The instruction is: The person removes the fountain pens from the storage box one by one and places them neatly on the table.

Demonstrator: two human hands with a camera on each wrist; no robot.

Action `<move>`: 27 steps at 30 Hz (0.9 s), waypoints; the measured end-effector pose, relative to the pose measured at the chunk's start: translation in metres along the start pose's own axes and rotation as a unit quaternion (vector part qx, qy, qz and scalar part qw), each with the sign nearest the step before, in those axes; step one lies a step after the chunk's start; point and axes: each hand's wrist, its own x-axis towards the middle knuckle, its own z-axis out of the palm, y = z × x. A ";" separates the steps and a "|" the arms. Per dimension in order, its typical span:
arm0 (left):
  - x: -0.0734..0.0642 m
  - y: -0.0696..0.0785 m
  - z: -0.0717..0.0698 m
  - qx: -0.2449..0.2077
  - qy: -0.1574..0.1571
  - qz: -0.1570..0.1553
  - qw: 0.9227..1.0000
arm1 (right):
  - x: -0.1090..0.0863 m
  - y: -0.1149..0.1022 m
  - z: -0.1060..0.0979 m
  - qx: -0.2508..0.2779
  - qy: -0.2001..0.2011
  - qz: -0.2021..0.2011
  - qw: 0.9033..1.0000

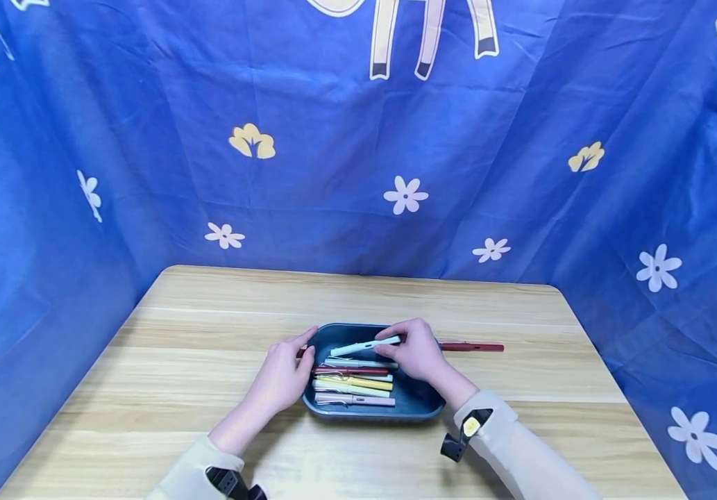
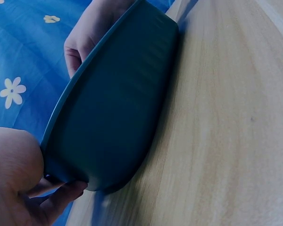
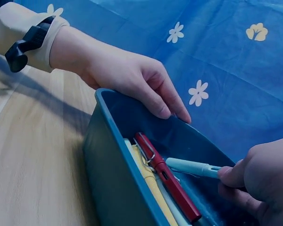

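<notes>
A dark blue plastic bin (image 1: 417, 403) with pens in it sits on the table. My left hand (image 1: 286, 371) grips its left end; the thumb lies over the rim in the right wrist view. My right hand (image 1: 417, 351) pinches a pale mint pen (image 3: 191, 167) by one end, tilted above the others. Beneath it lie a pale blue pen (image 1: 358, 363), a dark red pen (image 1: 358, 371), a yellow pen (image 1: 364, 382), a pale green pen (image 1: 355, 391) and a lilac pen (image 1: 358, 400), roughly side by side. Something small and dark red shows beside my left thumb.
Another dark red pen (image 1: 473, 347) lies on the wooden table (image 1: 520, 430) to the right of the bin, partly behind my right hand. A blue patterned cloth (image 1: 333, 229) hangs around the back and sides of the table.
</notes>
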 end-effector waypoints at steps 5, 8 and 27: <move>0.000 0.000 0.000 0.000 0.000 0.000 1.000 | -0.001 -0.002 -0.004 0.016 0.006 0.010 1.000; 0.000 0.000 0.001 -0.001 0.001 0.003 1.000 | -0.003 -0.003 -0.008 0.026 0.007 0.018 0.999; 0.000 0.000 0.002 0.003 -0.001 -0.001 1.000 | -0.017 -0.006 -0.042 0.085 0.049 0.017 0.995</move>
